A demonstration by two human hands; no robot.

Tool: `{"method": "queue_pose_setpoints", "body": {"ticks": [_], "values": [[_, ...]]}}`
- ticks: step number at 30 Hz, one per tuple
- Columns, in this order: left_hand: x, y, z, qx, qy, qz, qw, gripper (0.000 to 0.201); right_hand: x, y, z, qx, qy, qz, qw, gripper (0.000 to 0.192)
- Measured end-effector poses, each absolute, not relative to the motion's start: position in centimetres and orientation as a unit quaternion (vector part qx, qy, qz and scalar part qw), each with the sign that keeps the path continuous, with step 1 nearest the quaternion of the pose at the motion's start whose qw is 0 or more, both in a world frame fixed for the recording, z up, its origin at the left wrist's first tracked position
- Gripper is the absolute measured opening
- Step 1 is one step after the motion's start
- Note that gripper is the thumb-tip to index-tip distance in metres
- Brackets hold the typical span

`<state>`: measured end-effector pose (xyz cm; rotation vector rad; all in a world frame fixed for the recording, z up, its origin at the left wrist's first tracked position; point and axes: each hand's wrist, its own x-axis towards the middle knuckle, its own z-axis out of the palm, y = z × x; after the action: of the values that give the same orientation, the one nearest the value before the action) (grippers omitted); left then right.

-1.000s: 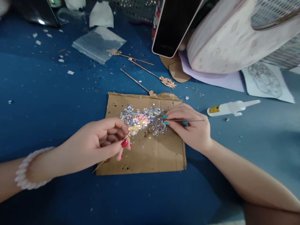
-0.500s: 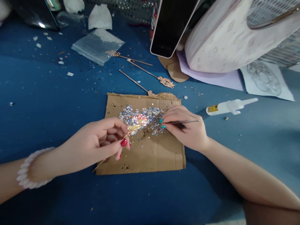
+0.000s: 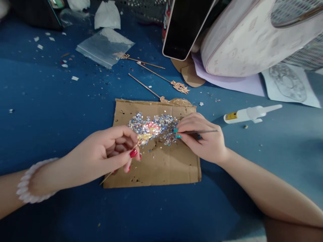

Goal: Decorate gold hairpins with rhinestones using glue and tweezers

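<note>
My left hand [image 3: 116, 148], with red nails, pinches the thin stick of a gold-coloured hairpin [image 3: 107, 177]. Its decorated end, with yellow and pink pieces [image 3: 148, 131], lies over a spread of small shiny rhinestones [image 3: 137, 121]. My right hand [image 3: 203, 137], with green nails, grips slim metal tweezers [image 3: 204, 131] between thumb and fingers. The tweezers point left at the rhinestones, and their tips are too small to make out. Under both hands lies a piece of brown cardboard [image 3: 166, 171].
Several gold hairpins [image 3: 179, 86] lie beyond the cardboard. A clear zip bag [image 3: 101, 48] is at the back left. A phone [image 3: 185, 28] leans near a pale bag [image 3: 232, 43]. To the right lies a glue bottle [image 3: 242, 115]. Small flakes dot the blue table [image 3: 37, 101].
My right hand and the tweezers have shifted very slightly to the right. My left hand keeps the hairpin in nearly the same place.
</note>
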<state>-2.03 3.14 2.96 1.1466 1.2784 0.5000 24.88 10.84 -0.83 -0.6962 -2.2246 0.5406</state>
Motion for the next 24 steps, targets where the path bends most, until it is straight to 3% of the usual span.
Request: {"method": "queue_pose_setpoints", "body": {"ticks": [24], "values": [[-2.11, 3.26, 2.96, 0.501, 0.551, 0.214, 0.632, 0.005, 24.98, 10.91, -0.67, -0.254, -0.876, 0.187, 0.365, 0.016]]}}
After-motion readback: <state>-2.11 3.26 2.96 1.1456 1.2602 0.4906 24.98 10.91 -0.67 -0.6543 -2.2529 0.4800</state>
